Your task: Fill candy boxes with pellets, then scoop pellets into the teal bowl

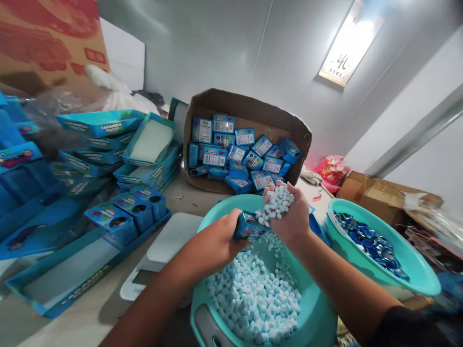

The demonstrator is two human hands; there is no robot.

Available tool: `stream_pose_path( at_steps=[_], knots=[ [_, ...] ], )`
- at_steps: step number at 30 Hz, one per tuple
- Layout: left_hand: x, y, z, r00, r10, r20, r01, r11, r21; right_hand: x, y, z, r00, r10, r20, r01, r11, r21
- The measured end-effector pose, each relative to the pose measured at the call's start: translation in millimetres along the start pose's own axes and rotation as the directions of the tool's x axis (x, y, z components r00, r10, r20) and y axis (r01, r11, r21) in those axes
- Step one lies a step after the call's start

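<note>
- Blue card forms one long tray (70,277) at the worktop's (83,325) left; three holed boxes (126,236) stand in a row at its far corner, and most of its floor shows.
- Stacked trays (150,140) rise behind, too overlapped to count.
- One white scale (175,236) sits right of the long tray, a strip of worktop between them.
- One cardboard box (246,108) stands at the worktop's far edge, roughly two dozen blue boxes (215,156) heaped inside; the overlap spoils an exact count.
- One turquoise tub (217,212) is at the near side, its far rim close below that box; loose tablets (256,294), far too many to number, fill its near part.
- Left hand (226,236), over the tub, grips one small blue packet (251,226).
- Right hand (292,221), palm up and cupped, carries a heap of tablets up against the packet; little room separates the hands.
- One second tub (419,272), well right, holds countless round lids (372,241) inside its rim.
</note>
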State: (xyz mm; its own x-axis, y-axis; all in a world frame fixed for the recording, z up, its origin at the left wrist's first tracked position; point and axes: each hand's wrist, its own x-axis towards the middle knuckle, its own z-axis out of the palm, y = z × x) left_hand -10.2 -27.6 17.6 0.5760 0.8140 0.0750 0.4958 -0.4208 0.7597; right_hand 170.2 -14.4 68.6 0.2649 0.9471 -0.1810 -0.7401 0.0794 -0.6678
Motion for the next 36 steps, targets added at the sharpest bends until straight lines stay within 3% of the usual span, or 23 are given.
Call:
stream_pose_path(
  at_steps=[11,25,30,36],
  knots=[
    [-1.0,3.2,-3.2,1.000,-0.008,0.018,0.008,0.999,-0.039,-2.5,-1.3,-1.2,0.999,-0.027,0.028,0.031,0.991,-0.127],
    [-3.0,1.6,-2.5,1.000,0.001,-0.017,-0.001,0.999,-0.041,-7.5,6.5,-0.3,0.969,-0.214,0.119,0.237,0.942,-0.239],
    [-0.7,1.0,-2.6,1.000,0.016,-0.023,-0.018,0.997,-0.080,-6.0,7.1,-3.5,0.973,-0.155,0.171,0.198,0.941,-0.273],
    [0.0,-1.9,-0.8,0.999,0.027,-0.019,-0.028,0.997,-0.074,-3.0,12.5,-7.4,0.946,-0.192,0.261,0.264,0.923,-0.280]
  ],
)
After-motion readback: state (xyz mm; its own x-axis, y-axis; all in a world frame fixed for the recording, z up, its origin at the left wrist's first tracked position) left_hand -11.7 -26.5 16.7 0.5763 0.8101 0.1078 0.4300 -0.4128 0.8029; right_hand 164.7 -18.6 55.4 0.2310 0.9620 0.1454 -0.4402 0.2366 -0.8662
